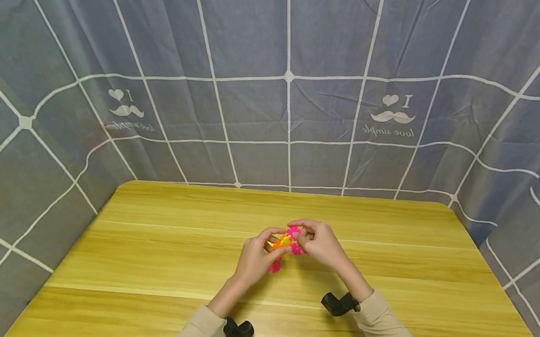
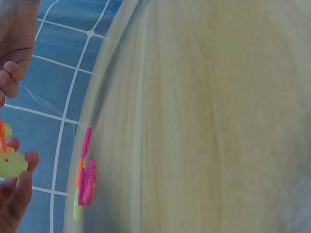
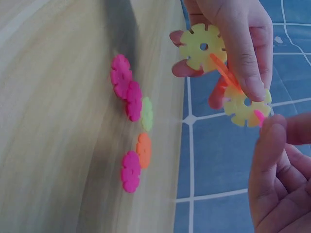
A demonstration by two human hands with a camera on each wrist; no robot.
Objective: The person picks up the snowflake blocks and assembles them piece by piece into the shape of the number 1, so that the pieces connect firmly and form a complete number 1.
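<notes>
My left hand [image 1: 254, 256] holds a small chain of flower-shaped interlocking discs. In the right wrist view, a notched yellow disc [image 3: 193, 52] joins an orange disc [image 3: 222, 70], which joins a second yellow disc [image 3: 235, 109]. The thumb lies over the lower yellow disc, with other fingers behind the chain. My right hand [image 1: 323, 246] pinches a pink disc [image 3: 259, 115] at the edge of that lower yellow disc; fingertips hide most of the pink one. In the left wrist view, the chain shows only partly at the left edge.
Loose discs lie on the wooden table [image 1: 171, 270] below the hands: several pink discs [image 3: 130, 172], an orange one [image 3: 144, 150] and a light green one [image 3: 146, 114]. A grey gridded curtain [image 1: 242, 112] encloses the table's back and sides. Black wrist cameras [image 1: 238, 331] sit at both cuffs.
</notes>
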